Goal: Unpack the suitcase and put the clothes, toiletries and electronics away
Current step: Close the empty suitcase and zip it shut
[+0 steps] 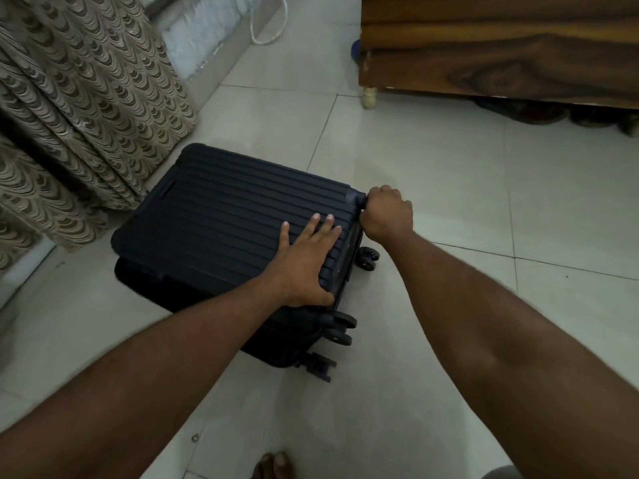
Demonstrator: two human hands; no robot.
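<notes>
Suitcase (221, 229): flat on floor, unopened. Left hand (304, 257), fingers spread, steadies the lid; right hand (387, 217), curled at the two-o'clock corner, likely working the zip.

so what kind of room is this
Probably a bedroom at home: a patterned curtain, a tiled floor, wooden furniture with shoes beneath, and a suitcase lying closed.

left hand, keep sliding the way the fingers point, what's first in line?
The left hand lies flat on the suitcase, fingers aimed toward its far right corner. First in that line is probably the right hand, curled at that corner; depth is hard to judge, so it might pass just beside it.
</notes>
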